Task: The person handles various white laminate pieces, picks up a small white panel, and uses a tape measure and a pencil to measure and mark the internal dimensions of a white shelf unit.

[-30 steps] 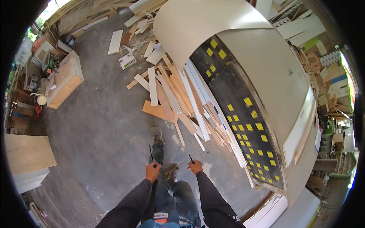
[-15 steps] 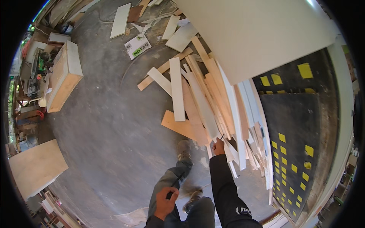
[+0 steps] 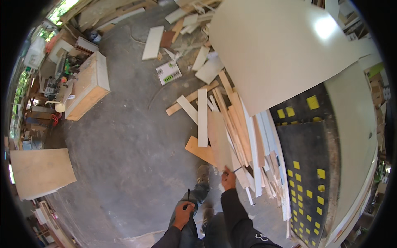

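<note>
My left hand [image 3: 183,214] is closed round a thin black pen-like stick [image 3: 189,195] that points up from the fingers, above my left thigh. My right hand [image 3: 228,180] reaches forward, its fingers closed on a slim dark pen-like stick [image 3: 237,170] jutting out to the right. It is over the near end of a long pale board [image 3: 221,144] in a pile of loose wood. Whether the fingertips touch that board I cannot tell. Beside it lie a white board [image 3: 202,120] and an orange-brown board [image 3: 200,150].
A large pale sheet [image 3: 285,53] overhangs the pile at the right, by a dark panel with yellow squares [image 3: 304,144]. A wooden box [image 3: 89,89] and a pale square panel [image 3: 41,171] stand at the left. A white printed card [image 3: 168,73] and offcuts [image 3: 153,43] lie farther off.
My view has shifted, so the floor and woodpile sit lower and farther right in the picture. My right hand has drawn back slightly leftward; the left hand's stick now points more upright.
</note>
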The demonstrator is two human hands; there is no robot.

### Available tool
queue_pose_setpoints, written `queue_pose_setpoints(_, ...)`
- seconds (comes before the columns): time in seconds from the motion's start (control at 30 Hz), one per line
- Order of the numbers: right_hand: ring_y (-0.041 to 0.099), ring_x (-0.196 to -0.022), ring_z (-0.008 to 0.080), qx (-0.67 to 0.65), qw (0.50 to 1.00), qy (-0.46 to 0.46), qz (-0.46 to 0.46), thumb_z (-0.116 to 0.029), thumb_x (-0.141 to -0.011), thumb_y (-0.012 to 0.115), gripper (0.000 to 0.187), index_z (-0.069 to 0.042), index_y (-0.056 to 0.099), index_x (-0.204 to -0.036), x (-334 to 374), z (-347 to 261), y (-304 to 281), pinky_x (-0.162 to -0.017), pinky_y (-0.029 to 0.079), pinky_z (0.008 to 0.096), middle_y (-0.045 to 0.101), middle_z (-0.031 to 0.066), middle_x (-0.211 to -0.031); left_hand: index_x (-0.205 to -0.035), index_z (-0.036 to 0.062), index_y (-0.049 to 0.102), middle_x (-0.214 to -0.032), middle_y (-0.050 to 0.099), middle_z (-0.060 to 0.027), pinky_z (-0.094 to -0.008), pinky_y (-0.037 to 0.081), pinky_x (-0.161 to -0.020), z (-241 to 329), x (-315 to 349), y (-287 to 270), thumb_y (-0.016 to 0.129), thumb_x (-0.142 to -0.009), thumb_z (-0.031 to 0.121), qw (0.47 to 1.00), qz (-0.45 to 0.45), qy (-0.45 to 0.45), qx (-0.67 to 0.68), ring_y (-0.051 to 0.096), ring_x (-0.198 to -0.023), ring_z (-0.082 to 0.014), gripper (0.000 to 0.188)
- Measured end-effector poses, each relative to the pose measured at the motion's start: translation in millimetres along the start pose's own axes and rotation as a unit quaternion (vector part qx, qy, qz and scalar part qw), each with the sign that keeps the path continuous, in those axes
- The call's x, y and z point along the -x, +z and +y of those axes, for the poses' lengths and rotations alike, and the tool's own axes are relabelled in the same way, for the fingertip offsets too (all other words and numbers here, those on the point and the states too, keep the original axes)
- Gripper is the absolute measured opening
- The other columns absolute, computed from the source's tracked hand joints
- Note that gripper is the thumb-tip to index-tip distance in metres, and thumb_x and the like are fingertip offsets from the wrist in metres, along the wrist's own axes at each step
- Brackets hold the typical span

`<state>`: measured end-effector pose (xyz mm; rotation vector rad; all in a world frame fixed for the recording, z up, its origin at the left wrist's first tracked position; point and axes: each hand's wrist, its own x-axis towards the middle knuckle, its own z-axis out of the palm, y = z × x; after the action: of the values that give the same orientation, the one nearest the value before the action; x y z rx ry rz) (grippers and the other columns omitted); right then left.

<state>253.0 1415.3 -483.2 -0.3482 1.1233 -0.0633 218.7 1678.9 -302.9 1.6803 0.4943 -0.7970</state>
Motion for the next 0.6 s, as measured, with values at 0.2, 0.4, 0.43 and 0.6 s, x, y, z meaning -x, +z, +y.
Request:
queue_pose_setpoints(0.2, 0.036, -0.044, 0.0061, 0.185, 0.977, -0.039, -0.1, 0.004, -0.079, 0.071, 0.026, -0.009, 0.06, -0.099, 195.6, 26.5, -23.6, -0.04, 0.027, 0.0229, 0.048, -0.0052, -0.067, -0.083, -0.0025, 0.066, -0.069, 0.066, -0.01, -0.0287, 0.047, -0.061, -32.8, 65.9, -39.1, 0.063, -0.091, 0.015, 0.98, 0.014, -0.002, 0.2, 0.061, -0.064, -0.0164, 0.02)
queue_pose_setpoints(0.4, 0.043, -0.056, 0.004, 0.378, 0.886, 0.01, -0.268, -0.004, -0.079, 0.075, 0.039, -0.009, 0.06, -0.114, 371.9, 7.9, -45.7, -0.048, 0.031, 0.0208, 0.055, -0.0062, -0.076, -0.108, -0.0025, 0.064, -0.076, 0.067, -0.0101, -0.0282, 0.051, -0.064, -17.0, 189.1, -104.8, 0.064, -0.095, 0.029, 0.951, 0.008, 0.077, 0.299, 0.065, -0.07, -0.016, 0.035)
queue_pose_setpoints(0.43, 0.044, -0.059, 0.0038, 0.431, 0.852, 0.006, -0.298, -0.006, -0.079, 0.075, 0.041, -0.009, 0.06, -0.117, 388.1, 9.2, -55.4, -0.05, 0.032, 0.0209, 0.056, -0.0064, -0.078, -0.113, -0.0024, 0.063, -0.08, 0.068, -0.0101, -0.0281, 0.052, -0.066, -7.3, 216.0, -118.7, 0.064, -0.096, 0.032, 0.942, 0.005, 0.098, 0.322, 0.065, -0.071, -0.0159, 0.039)
queue_pose_setpoints(0.6, 0.053, -0.071, 0.0064, 0.587, 0.719, 0.08, -0.364, -0.011, -0.079, 0.079, 0.048, -0.003, 0.06, -0.122, 454.2, 28.0, -58.6, -0.062, 0.041, 0.022, 0.064, -0.0039, -0.088, -0.123, -0.0027, 0.06, -0.104, 0.068, -0.0091, -0.0277, 0.055, -0.074, -35.0, 310.6, -178.9, 0.067, -0.094, 0.032, 0.888, 0.023, 0.195, 0.416, 0.067, -0.082, -0.0146, 0.046)
